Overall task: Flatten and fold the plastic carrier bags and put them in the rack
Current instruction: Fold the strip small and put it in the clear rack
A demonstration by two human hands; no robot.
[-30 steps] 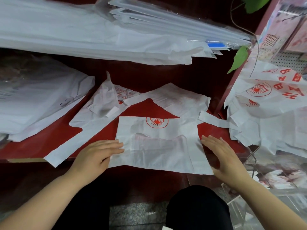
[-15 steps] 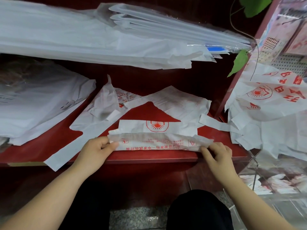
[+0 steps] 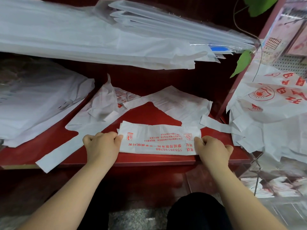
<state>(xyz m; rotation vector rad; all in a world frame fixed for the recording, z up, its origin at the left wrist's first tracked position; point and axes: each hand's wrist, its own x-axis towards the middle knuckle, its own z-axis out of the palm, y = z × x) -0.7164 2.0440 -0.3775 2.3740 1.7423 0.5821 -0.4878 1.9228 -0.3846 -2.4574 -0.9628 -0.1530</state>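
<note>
A white carrier bag with red print (image 3: 159,140), folded into a flat strip, lies near the front edge of the red shelf (image 3: 146,113). My left hand (image 3: 103,146) pinches its left end with curled fingers. My right hand (image 3: 212,149) pinches its right end the same way. More white bags (image 3: 181,105) lie spread unfolded behind the strip. A clear rack (image 3: 269,181) with folded bags inside stands at the lower right.
A heap of crumpled printed bags (image 3: 269,113) sits on the right. Large stacks of white bags (image 3: 83,39) fill the shelf above, and another pile (image 3: 33,100) lies at the left. A green leaf (image 3: 243,62) hangs by the red post. My dark-clad knee (image 3: 196,211) is below.
The bag lay flat under both open hands; both hands took its near edge and folded it away from me into a narrow strip with the printed side up.
</note>
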